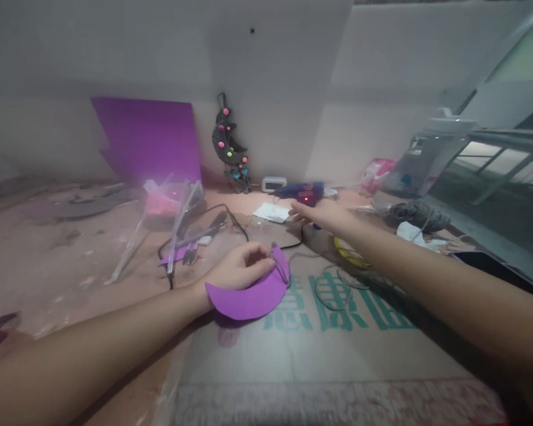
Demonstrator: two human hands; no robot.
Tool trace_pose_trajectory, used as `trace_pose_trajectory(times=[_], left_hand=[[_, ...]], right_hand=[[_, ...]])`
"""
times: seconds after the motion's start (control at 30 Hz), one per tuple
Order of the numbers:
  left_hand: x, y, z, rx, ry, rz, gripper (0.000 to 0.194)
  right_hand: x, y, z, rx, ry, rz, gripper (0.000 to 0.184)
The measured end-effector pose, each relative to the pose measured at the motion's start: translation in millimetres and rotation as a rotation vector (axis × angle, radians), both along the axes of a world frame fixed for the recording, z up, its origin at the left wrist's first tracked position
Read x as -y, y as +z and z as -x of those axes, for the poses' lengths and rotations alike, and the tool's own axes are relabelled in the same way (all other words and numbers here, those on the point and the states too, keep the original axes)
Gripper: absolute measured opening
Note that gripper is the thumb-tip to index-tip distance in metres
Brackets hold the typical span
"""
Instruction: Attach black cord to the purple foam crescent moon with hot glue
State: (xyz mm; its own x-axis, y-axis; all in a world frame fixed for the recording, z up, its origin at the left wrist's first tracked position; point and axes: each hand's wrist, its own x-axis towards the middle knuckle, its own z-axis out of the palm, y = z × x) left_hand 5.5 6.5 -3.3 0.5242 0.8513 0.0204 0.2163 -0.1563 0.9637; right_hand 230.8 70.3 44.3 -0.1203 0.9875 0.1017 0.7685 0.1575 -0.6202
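My left hand (242,263) pinches the upper tip of a purple paper crescent (249,302) between thumb and fingers. A grey yarn strand (333,305) runs from that tip and loops over the printed sheet on the table. Stretched forward, my right hand (315,216) has its fingers extended and holds nothing that I can see. It is just in front of a blue glue gun (295,191) with a small red light; whether they touch, I cannot tell. A white paper piece (272,212) lies beside its fingertips.
A purple sheet (155,139) leans on the wall beside a dark crescent ornament with coloured pompoms (226,142). Glue sticks (182,225), scissors (190,254) and a black cable (235,219) lie left. A grey yarn skein (420,216) and clear plastic container (420,160) are right.
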Motion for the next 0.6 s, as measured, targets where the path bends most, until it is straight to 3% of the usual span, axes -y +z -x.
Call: trace_pose_trajectory(times=[0.17, 0.33, 0.47, 0.6], left_hand=[[2, 4.8, -1, -0.027, -0.02, 0.034, 0.02], [4, 8.8, -2, -0.023, -0.039, 0.036, 0.019], [5, 7.4, -2, -0.024, -0.023, 0.05, 0.019], [3, 2.9, -1, -0.016, -0.022, 0.018, 0.017]], right_hand=[[-44, -11.5, 14, 0.12, -0.04, -0.044, 0.039], [-62, -15.6, 12, 0.151, -0.094, -0.087, 0.046], [-59, -7.5, 6, 0.12, -0.111, -0.158, 0.039], [-31, 11.1, 1, 0.053, -0.099, -0.225, 0.037]])
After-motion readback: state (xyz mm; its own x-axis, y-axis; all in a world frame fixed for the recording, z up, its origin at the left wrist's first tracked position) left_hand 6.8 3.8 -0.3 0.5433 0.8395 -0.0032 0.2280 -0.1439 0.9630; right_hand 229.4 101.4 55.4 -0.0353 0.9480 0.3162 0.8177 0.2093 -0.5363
